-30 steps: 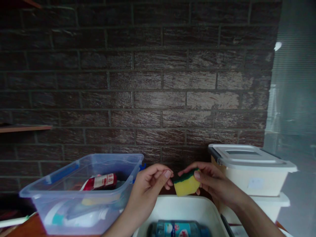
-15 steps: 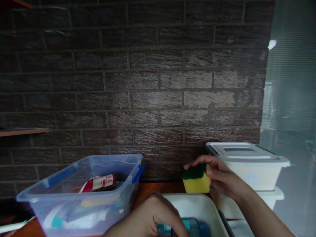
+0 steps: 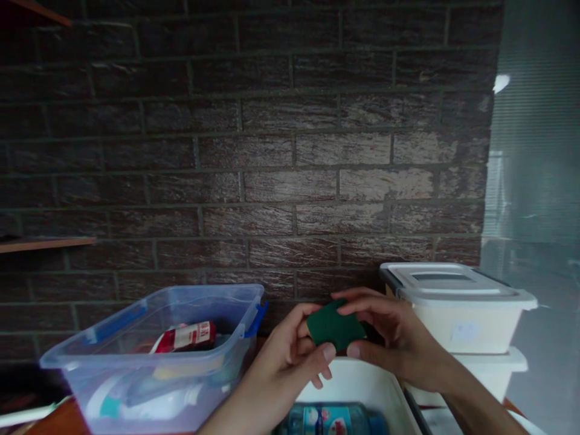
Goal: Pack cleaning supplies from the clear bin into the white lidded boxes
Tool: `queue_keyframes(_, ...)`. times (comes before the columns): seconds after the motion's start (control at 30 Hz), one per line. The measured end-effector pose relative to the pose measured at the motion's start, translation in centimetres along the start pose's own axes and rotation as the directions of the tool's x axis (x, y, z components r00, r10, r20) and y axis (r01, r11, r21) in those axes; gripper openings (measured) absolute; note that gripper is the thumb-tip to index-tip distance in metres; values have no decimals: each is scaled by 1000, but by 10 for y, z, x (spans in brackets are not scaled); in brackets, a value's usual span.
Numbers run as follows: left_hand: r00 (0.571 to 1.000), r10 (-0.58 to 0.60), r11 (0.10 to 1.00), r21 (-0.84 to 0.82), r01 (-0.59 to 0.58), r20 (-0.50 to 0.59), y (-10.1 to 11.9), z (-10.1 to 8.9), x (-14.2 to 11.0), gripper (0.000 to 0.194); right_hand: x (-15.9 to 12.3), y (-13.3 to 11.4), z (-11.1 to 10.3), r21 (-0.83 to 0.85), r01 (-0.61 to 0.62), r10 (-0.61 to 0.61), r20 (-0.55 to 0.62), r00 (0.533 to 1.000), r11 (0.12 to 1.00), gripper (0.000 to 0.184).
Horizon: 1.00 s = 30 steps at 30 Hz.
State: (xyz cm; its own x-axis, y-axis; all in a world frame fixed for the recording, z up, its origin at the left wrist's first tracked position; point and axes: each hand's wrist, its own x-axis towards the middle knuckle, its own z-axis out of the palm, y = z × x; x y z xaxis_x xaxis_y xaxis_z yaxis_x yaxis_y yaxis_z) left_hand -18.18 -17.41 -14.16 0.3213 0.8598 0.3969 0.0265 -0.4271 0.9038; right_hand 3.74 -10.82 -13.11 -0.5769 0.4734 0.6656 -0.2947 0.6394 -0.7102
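Note:
A scrub sponge [image 3: 336,325] is held up between my two hands, its dark green scouring face turned toward me. My left hand [image 3: 296,353] grips its left and lower edge, with the thumb along the bottom. From the right, my right hand [image 3: 389,326] has fingers over the top edge and the thumb near the lower right corner. Just below is a white bin [image 3: 383,382], and a clear blue bottle [image 3: 333,418] with a blue label and cap lies in it.
On the left stands a clear plastic box [image 3: 149,362] with blue latches, holding a red-labelled bottle [image 3: 188,337] and other bottles. White lidded boxes [image 3: 462,326] are stacked at the right. Behind everything rises a dark brick wall [image 3: 272,151]; a shelf edge [image 3: 49,244] juts out at left.
My left hand has risen from the white bin and taken hold of the sponge too. The sponge has moved slightly left and turned from its yellow side to its green face.

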Motion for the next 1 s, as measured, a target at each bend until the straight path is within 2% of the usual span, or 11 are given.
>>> queue_keyframes(0.1,999,25,999,35,-23,-48,-5,-1,-2,41,-2,4,7,30,-62,62,3,998,998,54)
queue_keyframes(0.17,994,56,990,134,-43,-94,-10,-3,-3,44,-2,10,9,57,-141,141,15,990,988,58)
queue_keyframes(0.27,983,111,956,287,-64,-149,-14,-6,-3,43,1,18,12,79,-178,177,22,984,981,52)
queue_keyframes(0.33,978,140,950,300,-89,-155,-14,-7,-2,41,2,20,13,74,-172,173,2,985,982,45)
queue_keyframes(0.43,975,161,964,235,-122,-155,-12,-6,0,38,3,20,14,75,-193,196,-37,980,978,37)
queue_keyframes(0.6,968,156,980,150,-127,-198,-15,-2,2,40,3,22,18,132,-192,198,-31,980,972,36)
queue_keyframes(0.77,957,195,974,156,-164,-214,-18,0,3,36,4,21,21,236,-132,120,63,991,963,58)
queue_keyframes(0.83,968,143,989,62,-133,-205,-15,-3,4,35,4,18,20,278,-141,118,96,988,950,63)
queue_keyframes(0.9,980,70,990,-107,-91,-186,-12,-6,7,36,4,14,16,287,-171,149,97,984,942,64)
queue_keyframes(1.0,990,-16,948,-316,-29,-141,-8,-9,9,33,4,13,10,241,-212,203,60,977,947,50)
